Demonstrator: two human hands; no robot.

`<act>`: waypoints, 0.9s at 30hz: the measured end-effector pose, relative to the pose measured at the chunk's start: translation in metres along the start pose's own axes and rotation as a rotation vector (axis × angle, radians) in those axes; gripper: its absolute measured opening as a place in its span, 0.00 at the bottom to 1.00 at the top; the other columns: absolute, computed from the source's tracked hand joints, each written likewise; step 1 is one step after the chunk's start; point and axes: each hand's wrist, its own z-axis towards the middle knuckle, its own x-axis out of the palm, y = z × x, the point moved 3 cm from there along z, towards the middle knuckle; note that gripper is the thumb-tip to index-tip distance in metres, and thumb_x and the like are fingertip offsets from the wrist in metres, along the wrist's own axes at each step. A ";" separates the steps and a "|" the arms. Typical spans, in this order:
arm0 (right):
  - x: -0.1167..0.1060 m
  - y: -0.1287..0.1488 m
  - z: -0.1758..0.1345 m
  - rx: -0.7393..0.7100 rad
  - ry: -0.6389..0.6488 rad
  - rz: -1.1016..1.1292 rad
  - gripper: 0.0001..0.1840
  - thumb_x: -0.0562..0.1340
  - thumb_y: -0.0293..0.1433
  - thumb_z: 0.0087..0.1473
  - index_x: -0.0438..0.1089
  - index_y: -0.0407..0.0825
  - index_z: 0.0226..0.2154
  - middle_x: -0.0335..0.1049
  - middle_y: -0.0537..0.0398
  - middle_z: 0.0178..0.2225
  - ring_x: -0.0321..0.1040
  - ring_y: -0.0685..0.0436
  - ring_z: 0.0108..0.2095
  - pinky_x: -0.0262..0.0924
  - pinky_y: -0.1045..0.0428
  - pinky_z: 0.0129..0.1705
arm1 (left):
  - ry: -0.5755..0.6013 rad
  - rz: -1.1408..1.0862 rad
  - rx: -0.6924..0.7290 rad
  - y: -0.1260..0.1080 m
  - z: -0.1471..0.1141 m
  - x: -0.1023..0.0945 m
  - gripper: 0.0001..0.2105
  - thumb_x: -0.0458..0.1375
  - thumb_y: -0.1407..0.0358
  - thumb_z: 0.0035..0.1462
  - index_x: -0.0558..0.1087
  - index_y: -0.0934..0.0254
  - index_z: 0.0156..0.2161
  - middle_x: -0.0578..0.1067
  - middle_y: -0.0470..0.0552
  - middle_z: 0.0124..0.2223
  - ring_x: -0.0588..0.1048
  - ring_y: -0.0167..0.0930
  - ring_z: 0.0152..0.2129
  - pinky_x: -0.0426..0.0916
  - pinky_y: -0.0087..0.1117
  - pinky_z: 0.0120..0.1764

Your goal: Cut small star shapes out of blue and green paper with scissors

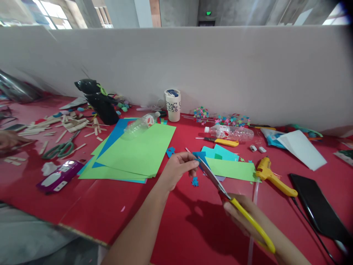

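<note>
In the head view, the right hand (249, 208) is gripping a pair of scissors (239, 209) with yellow handles and long silver blades, which are pointing up and away toward the left hand (182, 165). That left hand is pinching a small blue paper piece (202, 154) between thumb and fingers, and the blade tips are lying right at it, just above the table (171, 221). The paper is showing a flat, even blue, but the blades are covering part of it, so its full outline is staying unclear; whether the blades are parting or meeting is also hard to tell. The yellow handle is hiding some of the right hand's fingers. Just beyond the paper, a light-green strip (231, 168) is lying partly behind the blades. Far to the left of the left hand, a co-worker's hand (12, 140) is being cut off by the picture edge.
</note>
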 end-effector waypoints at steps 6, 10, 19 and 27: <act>0.007 0.003 -0.001 -0.011 -0.061 0.060 0.28 0.50 0.58 0.48 0.47 0.52 0.19 0.46 0.69 0.10 0.41 0.57 0.10 0.34 0.58 0.12 | -0.037 -0.088 0.036 0.001 -0.001 0.007 0.05 0.60 0.67 0.47 0.69 0.67 0.28 0.70 0.44 0.20 0.68 0.22 0.16 0.61 0.24 0.21; 0.005 0.005 -0.001 -0.013 -0.050 0.048 0.28 0.50 0.58 0.48 0.48 0.52 0.19 0.46 0.69 0.10 0.41 0.57 0.10 0.35 0.57 0.12 | -0.042 -0.064 0.045 0.000 -0.001 0.005 0.05 0.59 0.67 0.47 0.68 0.67 0.28 0.69 0.43 0.20 0.67 0.22 0.15 0.61 0.24 0.21; -0.001 0.005 -0.002 0.012 0.045 -0.067 0.28 0.48 0.58 0.49 0.49 0.51 0.20 0.49 0.68 0.10 0.45 0.57 0.10 0.37 0.57 0.13 | -0.038 0.095 0.019 -0.005 -0.002 -0.003 0.05 0.60 0.67 0.45 0.69 0.67 0.25 0.68 0.41 0.19 0.65 0.20 0.14 0.61 0.23 0.21; 0.001 0.010 -0.004 0.028 0.014 -0.036 0.29 0.48 0.60 0.47 0.48 0.51 0.20 0.48 0.68 0.11 0.44 0.57 0.10 0.36 0.57 0.13 | -0.039 0.108 0.013 -0.006 -0.002 -0.004 0.05 0.60 0.68 0.44 0.68 0.68 0.25 0.68 0.41 0.19 0.65 0.20 0.13 0.61 0.23 0.20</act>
